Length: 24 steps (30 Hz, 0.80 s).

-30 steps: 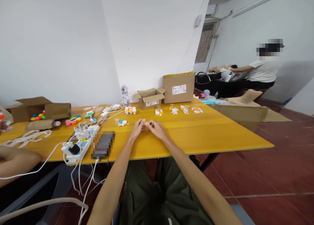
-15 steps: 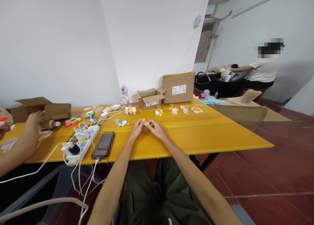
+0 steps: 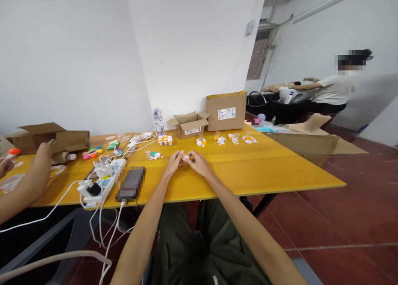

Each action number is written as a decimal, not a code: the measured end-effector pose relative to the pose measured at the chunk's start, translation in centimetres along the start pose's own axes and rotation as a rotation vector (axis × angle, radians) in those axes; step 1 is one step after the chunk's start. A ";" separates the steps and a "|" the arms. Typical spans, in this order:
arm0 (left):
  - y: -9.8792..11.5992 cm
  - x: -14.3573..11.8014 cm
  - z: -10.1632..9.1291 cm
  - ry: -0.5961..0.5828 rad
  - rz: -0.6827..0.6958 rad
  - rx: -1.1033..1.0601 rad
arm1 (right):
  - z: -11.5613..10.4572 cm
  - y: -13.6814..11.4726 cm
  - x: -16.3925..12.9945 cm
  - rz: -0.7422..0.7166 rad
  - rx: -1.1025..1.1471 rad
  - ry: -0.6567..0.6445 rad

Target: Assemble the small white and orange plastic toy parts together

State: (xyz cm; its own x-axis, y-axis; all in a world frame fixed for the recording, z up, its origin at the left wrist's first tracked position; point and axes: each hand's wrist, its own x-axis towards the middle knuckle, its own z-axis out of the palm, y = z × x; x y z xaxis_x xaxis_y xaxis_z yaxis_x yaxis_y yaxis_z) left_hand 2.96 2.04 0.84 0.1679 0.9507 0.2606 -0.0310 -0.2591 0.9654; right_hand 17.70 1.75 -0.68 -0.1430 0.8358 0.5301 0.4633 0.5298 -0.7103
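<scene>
Both hands, left hand [image 3: 174, 162] and right hand [image 3: 199, 163], pinch one small white piece [image 3: 186, 156]; box label [image 3: 226, 113] unreadable.

- Both forearms are bare from the lower edge of the view up to the wrists, with no sleeve showing on either.
- The left hand [image 3: 174, 163] wears no glove, ring or watch that can be seen.
- The right hand [image 3: 199, 164] is likewise uncovered and plain.
- Dark olive-green trousers [image 3: 199, 243] of soft, creased cloth cover the lap and both thighs.
</scene>
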 end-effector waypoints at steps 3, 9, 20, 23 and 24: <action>0.1 0.0 0.0 -0.002 -0.008 -0.007 | 0.0 0.0 0.0 0.003 -0.017 -0.013; 0.3 -0.1 0.1 0.006 -0.011 -0.011 | 0.0 0.1 0.0 0.007 -0.014 -0.006; 0.6 -0.3 0.2 0.021 -0.026 -0.040 | -0.1 -0.1 -0.1 0.009 -0.027 -0.007; 0.6 -0.3 0.2 0.007 -0.014 -0.024 | -0.2 -0.2 -0.1 0.009 -0.030 -0.013; 0.6 -0.3 0.2 0.003 -0.014 -0.021 | -0.2 -0.2 0.0 0.008 -0.033 -0.016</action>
State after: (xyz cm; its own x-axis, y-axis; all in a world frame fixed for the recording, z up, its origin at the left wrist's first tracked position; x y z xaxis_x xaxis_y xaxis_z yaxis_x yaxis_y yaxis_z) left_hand 3.09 1.57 1.35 0.1652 0.9549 0.2468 -0.0495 -0.2419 0.9690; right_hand 17.77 1.59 -0.50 -0.1533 0.8423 0.5168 0.4928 0.5184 -0.6988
